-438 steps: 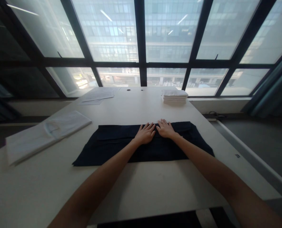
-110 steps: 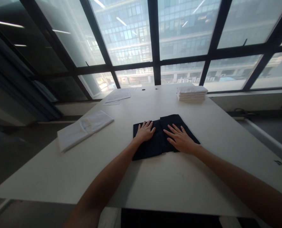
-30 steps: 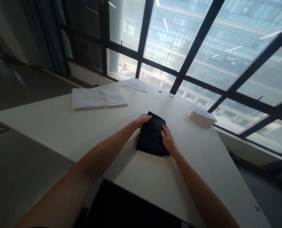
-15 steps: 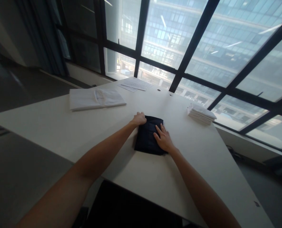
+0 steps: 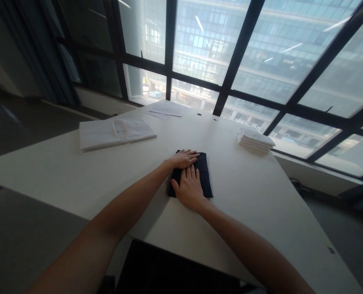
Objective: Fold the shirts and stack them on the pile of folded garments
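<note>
A dark navy folded cloth [image 5: 204, 175], possibly a garment, lies as a compact rectangle on the white table [image 5: 236, 220]. My left hand [image 5: 183, 158] rests flat across its far left part, fingers stretched to the right. Just nearer to me, my right hand [image 5: 190, 188] presses flat on the middle and near edge, fingers pointing away and the thumb spread to the left. The fingertips of my right hand come up close to my left hand. Both palms cover much of the cloth's left half.
To the left lies a folded white garment [image 5: 101, 134]. Loose paper sheets [image 5: 168, 108] are at the far end, near two small holes in the tabletop. A stack of folded white cloths [image 5: 254, 141] sits at the right edge. Large windows [image 5: 212, 49] stand behind the table.
My left hand has opened from its grip on the cloth's far left corner and now lies flat. My right hand has slid left from the right side to the middle.
</note>
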A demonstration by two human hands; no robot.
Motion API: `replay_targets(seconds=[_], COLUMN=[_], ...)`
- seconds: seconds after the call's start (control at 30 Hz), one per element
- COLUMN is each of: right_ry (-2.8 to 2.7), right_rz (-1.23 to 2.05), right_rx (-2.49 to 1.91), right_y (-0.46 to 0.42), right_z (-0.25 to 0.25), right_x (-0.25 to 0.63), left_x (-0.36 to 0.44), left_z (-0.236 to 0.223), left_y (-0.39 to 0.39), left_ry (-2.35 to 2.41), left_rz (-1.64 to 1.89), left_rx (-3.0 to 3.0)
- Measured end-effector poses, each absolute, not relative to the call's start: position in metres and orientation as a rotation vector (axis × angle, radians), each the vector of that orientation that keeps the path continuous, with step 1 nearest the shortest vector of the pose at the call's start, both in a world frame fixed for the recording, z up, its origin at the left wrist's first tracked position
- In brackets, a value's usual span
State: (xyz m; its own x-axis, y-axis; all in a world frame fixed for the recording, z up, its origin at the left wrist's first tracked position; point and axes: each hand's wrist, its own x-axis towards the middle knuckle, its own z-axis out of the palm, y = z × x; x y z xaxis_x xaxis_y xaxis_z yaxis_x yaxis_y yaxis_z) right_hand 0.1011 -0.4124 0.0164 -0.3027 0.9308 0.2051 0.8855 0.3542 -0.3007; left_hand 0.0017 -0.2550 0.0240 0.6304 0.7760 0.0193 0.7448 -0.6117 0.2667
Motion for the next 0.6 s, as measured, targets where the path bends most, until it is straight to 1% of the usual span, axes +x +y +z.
replay_targets(seconds=[0.13, 0.2, 0.23, 0.3, 0.4, 0.5, 0.6], right_ry=[-2.371, -2.4, -2.41, -2.414, -2.403, -2.398, -2.403], right_rz=[0.233, 0.245, 0.248, 0.245, 0.238, 0.237, 0.231], right_rx=[-1.422, -1.368, -1.357, -1.35, -1.335, -1.321, -1.304], right_y=[-0.433, -0.441, -0.443, -0.446, -0.447, -0.45, -0.455], right_z=[0.012, 0.011, 0.011, 0.012, 0.014, 0.015, 0.013], right_x=[0.114, 0.118, 0.119, 0.12, 0.119, 0.119, 0.121], left_x=[-0.002, 0.002, 0.005, 0.013, 0.026, 0.031, 0.029], left_z=[0.024, 0.027, 0.029, 0.033, 0.036, 0.033, 0.027], left_y=[-0.25, -0.255, -0.259, -0.269, -0.279, -0.274, -0.259], left_ry=[1.378, 1.416, 1.373, 1.142, 0.845, 0.868, 0.908], left_rz=[0.2, 0.26, 0.295, 0.313, 0.189, 0.111, 0.14], left_rx=[2.584, 2.6, 2.63, 2.705, 2.704, 2.66, 2.665])
